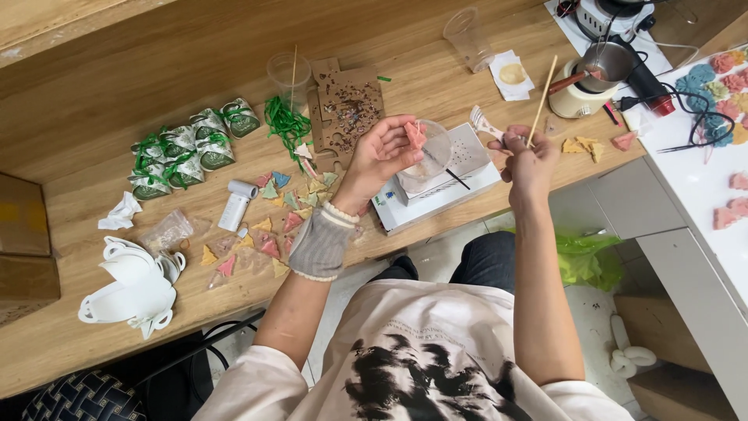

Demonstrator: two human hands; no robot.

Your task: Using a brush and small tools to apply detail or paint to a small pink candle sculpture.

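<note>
Left hand (383,152) is raised above the wooden table (93,327), fingers curled and closed on a small pink triangular piece (415,134); a grey knit wrist cuff (321,243) is worn below it. The piece is held just over a clear plastic cup (433,150) that sits on a white scale (444,183).

Right hand (528,160) is closed, fingers pinched together on a thin wooden stick (541,101) that angles up and away; a small white plastic fork (485,123) is seen just left of the hand, and whether it is also gripped cannot be told.

Judgement on the step: the piece is probably best kept steady by its edges over the cup, so that crumbs are caught there, and the stick tip brought in slowly with little pressure, since the piece looks thin and breakable.

Packages and labels:
- A cluster of green-and-white wrapped pyramid parcels (185,148), tied with green ribbon, at far left of the table.
- Loose green ribbon strands (287,121) beside them.
- Scattered coloured triangles (269,226), pink, yellow and blue, between parcels and scale.
- A white cylindrical tube (236,204) lying flat.
- A small clear bag (166,231) and stacked white moulded trays (134,288) near the table edge.
- A cardboard box (23,242) at far left; its label is too blurred to be read.
- A small printed label is seen on the scale's front edge, too small to tell.
</note>
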